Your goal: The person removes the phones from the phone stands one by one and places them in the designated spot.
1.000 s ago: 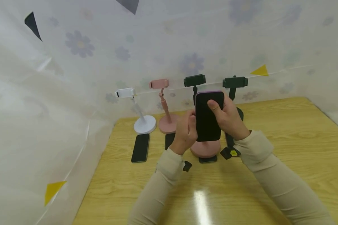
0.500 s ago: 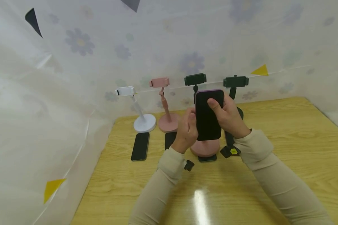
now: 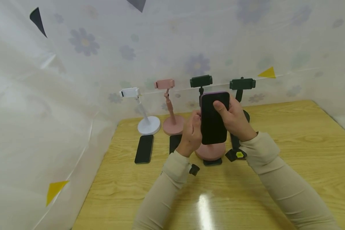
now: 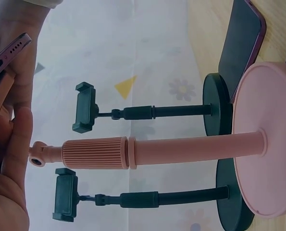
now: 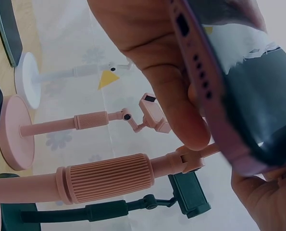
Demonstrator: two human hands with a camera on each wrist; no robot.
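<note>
A black-screened phone with a purple frame stands upright at the top of the nearest pink phone stand. My right hand grips the phone's right side, thumb flat across the screen. On its left edge, my left hand is curled round the stand's head, by the pink clamp seen behind the phone in the left wrist view. One left finger lies by the neck joint. The phone covers most of the clamp, so whether it sits fully inside is hidden.
Behind stand a white stand, another pink stand and two dark green stands, their holders raised. Phones lie on the wooden table, one black phone at left. A flower-patterned sheet hangs behind.
Both hands keep their hold on the phone and stand, nearly still. The whole view shifts slightly.
</note>
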